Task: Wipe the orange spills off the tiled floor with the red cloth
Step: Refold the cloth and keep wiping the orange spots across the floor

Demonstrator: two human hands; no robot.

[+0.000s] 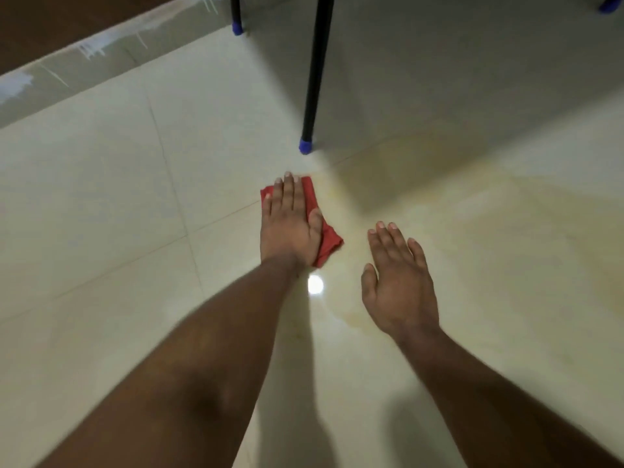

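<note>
The left hand [290,221] lies flat on the cloth [326,236], fingers straight, pressing it to the floor [101,204] just short of the chair leg [315,79]. The cloth's long axis runs away from the person, along the hand. The right hand [398,285] is spread and holds nothing; whether it touches the tiles I cannot tell. The orange spill [351,314] lies mostly to the cloth's right: a faint film spreading toward the right, with a ringed edge between the two hands. So the left hand is nearer, and I'd judge the next sweep goes rightward.
</note>
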